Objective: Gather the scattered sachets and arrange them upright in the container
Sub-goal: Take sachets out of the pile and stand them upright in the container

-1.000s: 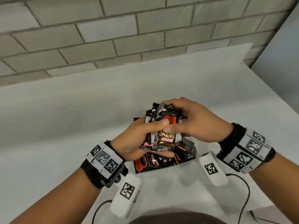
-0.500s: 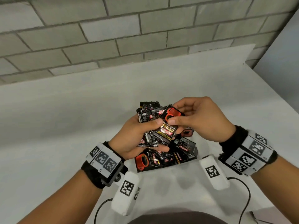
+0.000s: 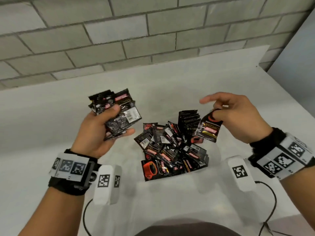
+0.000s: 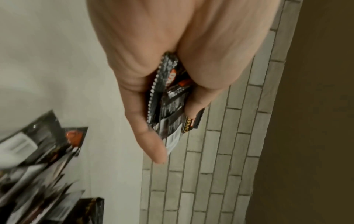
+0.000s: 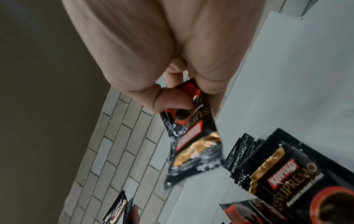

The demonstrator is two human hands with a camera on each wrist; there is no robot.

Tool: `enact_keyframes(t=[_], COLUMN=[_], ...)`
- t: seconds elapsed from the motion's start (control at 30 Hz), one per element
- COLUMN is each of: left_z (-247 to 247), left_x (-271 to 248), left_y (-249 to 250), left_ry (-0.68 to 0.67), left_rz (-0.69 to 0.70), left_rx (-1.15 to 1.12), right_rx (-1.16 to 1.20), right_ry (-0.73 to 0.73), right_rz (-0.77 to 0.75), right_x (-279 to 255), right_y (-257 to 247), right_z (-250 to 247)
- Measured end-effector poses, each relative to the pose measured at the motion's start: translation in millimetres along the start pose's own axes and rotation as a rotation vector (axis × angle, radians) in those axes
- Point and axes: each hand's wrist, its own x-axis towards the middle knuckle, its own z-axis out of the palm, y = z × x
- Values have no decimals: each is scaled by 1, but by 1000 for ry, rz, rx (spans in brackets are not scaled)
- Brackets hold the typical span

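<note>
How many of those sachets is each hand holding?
1 black foil sachet hangs pinched in the right hand. The left hand grips a stack of black sachets, too overlapped to count.

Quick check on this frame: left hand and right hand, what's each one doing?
Left hand: closed, gripping a stack of sachets.
Right hand: pinching a single sachet by its top edge above the pile of sachets.
</note>
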Motion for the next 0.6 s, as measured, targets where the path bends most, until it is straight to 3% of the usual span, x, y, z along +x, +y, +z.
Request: enact_keyframes(t=[0.1,0.2,0.3,0.4,0.53,0.6], left_z=[-4,6,24,41,50,48], left_x=[-3,-10,-14,-14,-15,-14], left_y=[-3,-19,-36,-48,-52,-50], left_ry=[-73,-331,-482,-512,-524,-507], left_rz=[-32,-118,-158,-162,-163,-172], left_rx=[73,198,243,269,335,364], right_rx=[126,181,76,12,-151,-191], right_ry=[64,73,43,-62,-359,-365], right_rz=[36,32,37,75,109,58], right_x=[2,3,1,-5,-16,-16], right_y=[-2,-4,-2,1,2,1], right_z=[0,5,14,28,35,30])
